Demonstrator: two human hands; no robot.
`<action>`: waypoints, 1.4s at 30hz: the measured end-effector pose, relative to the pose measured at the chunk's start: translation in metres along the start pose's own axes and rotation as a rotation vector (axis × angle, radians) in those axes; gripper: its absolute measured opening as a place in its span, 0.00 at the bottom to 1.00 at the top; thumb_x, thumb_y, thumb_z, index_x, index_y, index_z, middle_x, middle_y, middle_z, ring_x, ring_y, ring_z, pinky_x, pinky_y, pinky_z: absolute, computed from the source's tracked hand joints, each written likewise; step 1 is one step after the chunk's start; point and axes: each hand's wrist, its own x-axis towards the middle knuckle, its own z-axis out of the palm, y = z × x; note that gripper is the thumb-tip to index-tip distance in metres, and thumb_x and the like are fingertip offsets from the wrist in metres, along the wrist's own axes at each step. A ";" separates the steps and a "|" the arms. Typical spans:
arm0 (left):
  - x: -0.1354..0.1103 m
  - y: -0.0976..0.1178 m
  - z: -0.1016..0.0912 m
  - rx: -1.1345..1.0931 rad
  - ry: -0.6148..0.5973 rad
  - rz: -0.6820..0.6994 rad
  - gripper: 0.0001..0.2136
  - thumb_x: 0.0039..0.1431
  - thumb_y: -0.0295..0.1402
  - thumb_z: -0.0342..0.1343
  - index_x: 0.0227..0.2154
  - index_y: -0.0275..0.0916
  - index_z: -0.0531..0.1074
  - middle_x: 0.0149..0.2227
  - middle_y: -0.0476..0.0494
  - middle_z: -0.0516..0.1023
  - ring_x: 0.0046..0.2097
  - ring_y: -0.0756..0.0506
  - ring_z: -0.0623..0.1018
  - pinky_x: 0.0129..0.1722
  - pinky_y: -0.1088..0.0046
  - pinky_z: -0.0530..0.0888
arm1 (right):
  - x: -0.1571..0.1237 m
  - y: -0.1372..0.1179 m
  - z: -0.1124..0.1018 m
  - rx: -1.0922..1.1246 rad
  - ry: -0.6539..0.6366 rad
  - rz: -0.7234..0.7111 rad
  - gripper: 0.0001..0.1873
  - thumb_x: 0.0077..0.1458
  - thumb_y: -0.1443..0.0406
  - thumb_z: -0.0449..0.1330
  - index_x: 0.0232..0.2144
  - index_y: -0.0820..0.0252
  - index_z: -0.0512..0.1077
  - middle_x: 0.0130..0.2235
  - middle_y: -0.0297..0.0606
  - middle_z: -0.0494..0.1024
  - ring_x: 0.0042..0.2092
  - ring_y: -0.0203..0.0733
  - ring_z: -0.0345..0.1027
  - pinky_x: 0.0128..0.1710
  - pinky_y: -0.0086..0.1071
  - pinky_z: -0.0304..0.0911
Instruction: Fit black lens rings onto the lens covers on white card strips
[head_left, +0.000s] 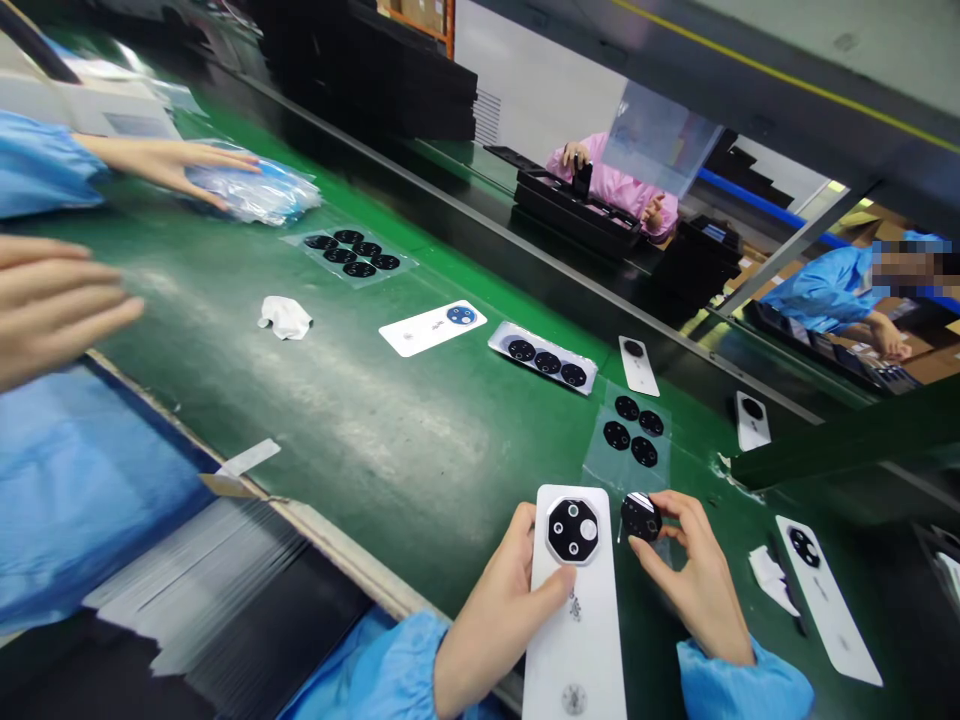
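My left hand (501,610) is closed round a white phone back panel (581,640), its thumb lying on the front below the black octagonal camera area. Between the thumb and fingers of my right hand (694,570) is a round black camera lens cover (640,516), held just right of the panel's top and apart from it. Beyond both hands lies a clear film sheet (619,470) bearing several black lens covers. A second white back panel (829,605) rests to the right of my right hand, beside a crumpled white cloth (771,580).
A tray with three lens covers (546,362) and a white panel (433,328) lie mid-bench. Another film of covers (352,255) is farther left. A co-worker's hand (172,165) touches a plastic bag (259,190); another hand (52,310) is nearer. A green beam (855,430) crosses at right.
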 end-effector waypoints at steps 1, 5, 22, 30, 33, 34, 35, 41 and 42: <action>0.000 0.001 0.000 0.004 -0.002 -0.006 0.15 0.51 0.36 0.59 0.38 0.40 0.60 0.36 0.49 0.69 0.36 0.47 0.72 0.35 0.72 0.70 | 0.000 0.000 0.000 -0.001 0.000 -0.001 0.14 0.54 0.61 0.56 0.44 0.55 0.63 0.48 0.41 0.64 0.43 0.42 0.65 0.40 0.38 0.69; 0.000 0.002 0.001 0.015 -0.005 -0.023 0.15 0.52 0.36 0.58 0.38 0.39 0.59 0.35 0.49 0.68 0.36 0.48 0.71 0.34 0.73 0.69 | 0.000 -0.001 -0.001 0.000 -0.012 -0.007 0.14 0.54 0.62 0.56 0.44 0.55 0.63 0.48 0.41 0.63 0.43 0.42 0.65 0.40 0.38 0.69; 0.001 0.000 0.003 0.139 -0.173 -0.010 0.24 0.57 0.38 0.54 0.52 0.43 0.50 0.38 0.47 0.73 0.32 0.48 0.74 0.31 0.73 0.70 | -0.008 -0.025 -0.034 0.060 0.024 0.000 0.17 0.52 0.62 0.59 0.46 0.54 0.64 0.46 0.41 0.64 0.37 0.40 0.66 0.38 0.36 0.68; -0.001 -0.002 0.008 0.262 -0.193 0.070 0.22 0.57 0.33 0.51 0.53 0.42 0.52 0.40 0.46 0.72 0.36 0.47 0.74 0.36 0.73 0.69 | -0.022 -0.058 -0.031 -0.026 -0.166 -0.160 0.17 0.51 0.69 0.57 0.45 0.54 0.63 0.39 0.37 0.66 0.32 0.37 0.64 0.33 0.31 0.67; -0.003 -0.002 0.009 0.310 -0.209 0.094 0.21 0.56 0.31 0.51 0.52 0.42 0.53 0.40 0.46 0.72 0.37 0.46 0.74 0.37 0.72 0.69 | -0.023 -0.064 -0.027 -0.036 -0.187 -0.170 0.17 0.51 0.69 0.57 0.45 0.54 0.63 0.39 0.37 0.66 0.34 0.38 0.64 0.33 0.31 0.67; -0.003 -0.001 0.010 0.317 -0.210 0.098 0.21 0.56 0.31 0.51 0.52 0.42 0.54 0.41 0.46 0.72 0.38 0.46 0.74 0.37 0.72 0.69 | -0.023 -0.065 -0.025 -0.036 -0.194 -0.175 0.17 0.51 0.68 0.57 0.45 0.54 0.63 0.40 0.37 0.66 0.35 0.38 0.64 0.34 0.31 0.67; -0.004 0.000 0.011 0.317 -0.210 0.100 0.21 0.56 0.30 0.51 0.52 0.42 0.54 0.41 0.45 0.72 0.38 0.46 0.74 0.37 0.72 0.69 | -0.023 -0.066 -0.024 -0.036 -0.204 -0.178 0.17 0.51 0.68 0.57 0.45 0.54 0.63 0.40 0.37 0.66 0.36 0.39 0.64 0.35 0.31 0.66; -0.005 0.003 0.013 0.317 -0.212 0.099 0.20 0.56 0.30 0.51 0.51 0.41 0.54 0.45 0.43 0.71 0.39 0.45 0.74 0.36 0.72 0.70 | -0.022 -0.066 -0.024 -0.020 -0.274 -0.160 0.18 0.52 0.70 0.56 0.46 0.54 0.61 0.41 0.37 0.64 0.38 0.38 0.64 0.38 0.31 0.65; -0.005 0.003 0.013 0.315 -0.212 0.099 0.20 0.56 0.30 0.51 0.51 0.41 0.54 0.45 0.43 0.70 0.39 0.45 0.74 0.36 0.72 0.70 | -0.022 -0.066 -0.024 -0.020 -0.279 -0.156 0.18 0.52 0.70 0.56 0.46 0.54 0.61 0.41 0.37 0.64 0.38 0.38 0.64 0.38 0.31 0.65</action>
